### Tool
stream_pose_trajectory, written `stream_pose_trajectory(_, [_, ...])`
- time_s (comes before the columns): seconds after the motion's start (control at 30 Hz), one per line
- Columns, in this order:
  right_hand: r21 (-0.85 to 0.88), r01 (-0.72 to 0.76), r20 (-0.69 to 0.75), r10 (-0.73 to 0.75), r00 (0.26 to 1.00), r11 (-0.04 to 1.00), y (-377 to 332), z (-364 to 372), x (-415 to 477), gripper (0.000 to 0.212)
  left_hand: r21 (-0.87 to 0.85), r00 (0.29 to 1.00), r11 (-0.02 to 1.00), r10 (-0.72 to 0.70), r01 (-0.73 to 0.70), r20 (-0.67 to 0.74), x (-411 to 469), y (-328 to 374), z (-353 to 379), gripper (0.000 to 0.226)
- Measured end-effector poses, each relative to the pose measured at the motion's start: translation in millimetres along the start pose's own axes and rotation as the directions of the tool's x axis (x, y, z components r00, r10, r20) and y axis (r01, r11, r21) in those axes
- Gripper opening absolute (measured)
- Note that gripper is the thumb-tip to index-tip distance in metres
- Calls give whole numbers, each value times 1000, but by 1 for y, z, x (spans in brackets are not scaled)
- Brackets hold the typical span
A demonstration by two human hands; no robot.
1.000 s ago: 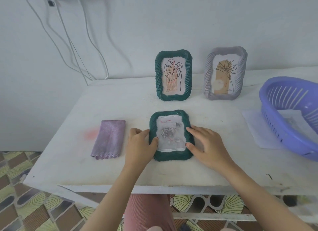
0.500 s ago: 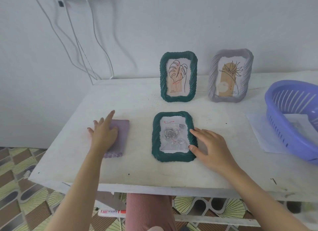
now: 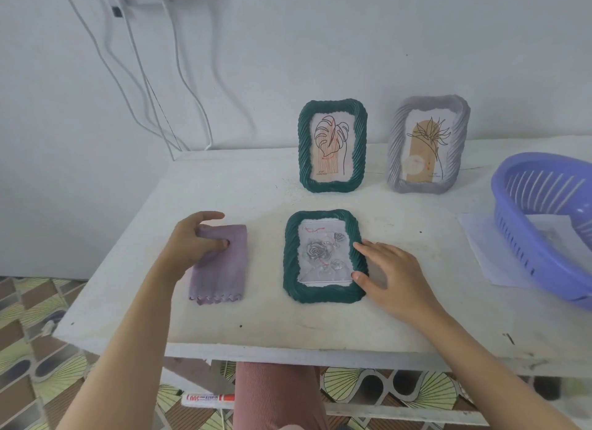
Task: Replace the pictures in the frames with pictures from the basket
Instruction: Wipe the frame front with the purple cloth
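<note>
A dark green frame [image 3: 290,263] lies flat on the white table [image 3: 320,327] with a grey rose picture [image 3: 322,256] in it. My right hand [image 3: 392,280] rests with straight fingers against the frame's right edge. My left hand [image 3: 195,242] pinches the top end of a folded purple cloth [image 3: 221,275] to the left of the frame. Behind stand a second green frame [image 3: 333,146] with a leaf drawing and a grey frame [image 3: 427,144] with a flower drawing. The purple basket [image 3: 544,224] at the right holds paper.
A white sheet [image 3: 487,253] lies under the basket's near side. Cables [image 3: 144,77] hang down the wall at the back left. A marker [image 3: 208,398] lies on a shelf under the table. The table's front edge is close to my knees.
My left hand left the flat frame, moved left onto the purple cloth, and now its fingers curl round the cloth's top end. My right hand stayed at the frame's right edge.
</note>
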State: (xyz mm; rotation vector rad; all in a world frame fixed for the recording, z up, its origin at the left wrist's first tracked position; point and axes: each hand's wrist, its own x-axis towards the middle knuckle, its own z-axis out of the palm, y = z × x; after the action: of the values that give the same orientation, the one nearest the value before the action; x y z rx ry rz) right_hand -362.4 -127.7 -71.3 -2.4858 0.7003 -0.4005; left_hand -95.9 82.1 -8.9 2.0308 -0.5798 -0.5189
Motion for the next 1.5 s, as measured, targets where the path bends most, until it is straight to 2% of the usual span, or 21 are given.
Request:
stream_pose_trajectory(0.17, [5,-1,-10,1,1000,1000,-3,-3,2,65,-234,992,967,116,-101,50,-15,13,4,50])
stream_pose_trajectory(0.23, [-64,44,-50,-47,998,997,-11,-5,3,64,-317,980,937,180,-146,81,-19,22,7,44])
stream_pose_trajectory(0.27, [-40,78,-68,-80,994,996,-18,-6,4,59,-366,972,916,214,-165,99,-21,27,10,39])
stream_pose_trajectory(0.33, [185,125,-67,-115,991,975,-38,-10,5,46,-453,951,872,277,-188,138,-25,40,18,30])
stream_pose_trajectory(0.43, [580,90,-23,-94,995,810,-70,-14,6,45,-523,927,829,333,-200,172,-28,56,36,27])
stream_pose_trajectory(0.5, [685,83,-44,-73,996,723,-86,-14,9,53,-551,918,809,353,-204,179,-28,63,50,29])
stream_pose_trajectory(0.57, [692,122,-112,-61,992,711,-94,-14,14,57,-573,916,794,360,-203,174,-28,66,63,30])
stream_pose_trajectory(0.67, [628,132,-177,-24,984,767,-90,-13,23,51,-573,923,793,352,-206,155,-26,63,76,33])
stream_pose_trajectory(0.73, [552,99,-184,5,983,828,-79,-13,27,45,-505,937,839,317,-204,149,-24,56,82,43])
stream_pose_trajectory(0.83, [438,28,-159,47,986,898,-60,-13,29,41,-263,936,926,318,-273,148,-24,40,85,52])
stream_pose_trajectory(0.9, [345,-12,-125,58,990,939,-49,-13,30,42,-99,925,943,331,-317,188,-27,27,86,55])
stream_pose_trajectory(1.0, [53,-30,-88,35,996,998,-36,-9,29,43,116,925,949,252,-295,285,-32,9,87,79])
stream_pose_trajectory(1.07, [-52,-35,-123,29,992,998,-35,-5,28,43,217,905,916,253,-338,343,-34,0,89,102])
stream_pose_trajectory(1.17, [-70,79,-112,-86,990,994,-44,0,24,48,331,869,835,301,-439,394,-35,-10,92,118])
stream_pose_trajectory(1.23, [-171,106,50,-99,994,980,-49,6,21,71,375,856,797,316,-474,409,-33,-12,93,121])
stream_pose_trajectory(1.3, [-264,92,176,-46,983,960,-48,13,22,84,401,850,776,317,-488,420,-33,-12,93,120])
stream_pose_trajectory(1.5, [-338,68,164,-12,986,939,-46,17,54,73,400,837,764,324,-507,441,-35,-9,92,117])
